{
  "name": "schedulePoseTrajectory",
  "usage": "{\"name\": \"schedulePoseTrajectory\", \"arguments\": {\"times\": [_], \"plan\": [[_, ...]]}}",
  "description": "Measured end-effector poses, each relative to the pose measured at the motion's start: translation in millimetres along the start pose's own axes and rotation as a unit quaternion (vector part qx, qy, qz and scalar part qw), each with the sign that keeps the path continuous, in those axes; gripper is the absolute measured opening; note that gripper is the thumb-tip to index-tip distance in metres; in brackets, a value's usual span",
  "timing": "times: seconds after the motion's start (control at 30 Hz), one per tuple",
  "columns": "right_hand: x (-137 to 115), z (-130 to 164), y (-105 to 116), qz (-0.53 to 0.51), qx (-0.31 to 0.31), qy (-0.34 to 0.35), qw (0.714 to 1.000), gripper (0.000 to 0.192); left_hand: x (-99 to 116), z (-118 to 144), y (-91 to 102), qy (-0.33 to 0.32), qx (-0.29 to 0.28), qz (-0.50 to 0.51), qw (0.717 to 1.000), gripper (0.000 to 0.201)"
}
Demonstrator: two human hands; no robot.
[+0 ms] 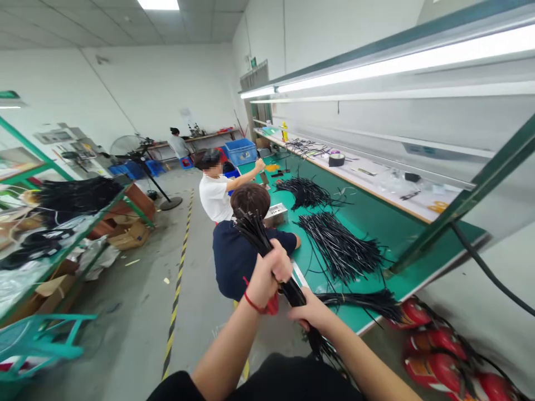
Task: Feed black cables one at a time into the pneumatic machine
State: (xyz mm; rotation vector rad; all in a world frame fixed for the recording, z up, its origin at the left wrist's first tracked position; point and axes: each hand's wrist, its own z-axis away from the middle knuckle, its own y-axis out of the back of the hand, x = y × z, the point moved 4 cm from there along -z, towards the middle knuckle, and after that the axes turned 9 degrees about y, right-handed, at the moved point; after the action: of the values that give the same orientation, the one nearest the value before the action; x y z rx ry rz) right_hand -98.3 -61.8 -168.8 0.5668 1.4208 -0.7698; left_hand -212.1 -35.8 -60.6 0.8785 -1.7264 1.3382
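Note:
A thick bundle of black cables (294, 293) slants across the front of my body, its cut ends pointing up and away. My left hand (273, 266), with a red cord at the wrist, is wrapped round the upper part of the bundle. Lower down, my right hand (314, 313) grips the same bundle, and the loose ends hang below it near my dark shirt. On the green bench to the right lie a tied cable bundle (363, 301) and a wide pile of black cables (340, 245). Farther back is another cable heap (305, 191).
A person in a dark shirt (234, 259) sits just ahead, beside a metal box (276, 215); a person in white (215, 197) sits beyond. Red fire extinguishers (434, 370) stand at lower right. At left are a turquoise stool (45, 340) and a loaded rack (79, 239).

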Motion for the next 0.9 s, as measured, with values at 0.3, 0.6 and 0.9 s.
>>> {"name": "schedulePoseTrajectory", "arguments": {"times": [0.3,0.6,0.9], "plan": [[-15.5,-13.6,-15.0,0.02,0.015,0.051,0.998,0.031,-7.6,18.2,21.3,0.043,-0.007,-0.016,0.999,0.036],[1.0,-20.7,-49.1,0.006,0.018,0.053,0.998,0.027,63.1,-2.2,47.4,-0.025,-0.018,0.085,0.996,0.03],[-7.1,-12.0,-29.9,0.124,0.073,0.06,0.988,0.021,12.8,27.4,52.4,0.043,-0.07,0.076,0.994,0.048]]}}
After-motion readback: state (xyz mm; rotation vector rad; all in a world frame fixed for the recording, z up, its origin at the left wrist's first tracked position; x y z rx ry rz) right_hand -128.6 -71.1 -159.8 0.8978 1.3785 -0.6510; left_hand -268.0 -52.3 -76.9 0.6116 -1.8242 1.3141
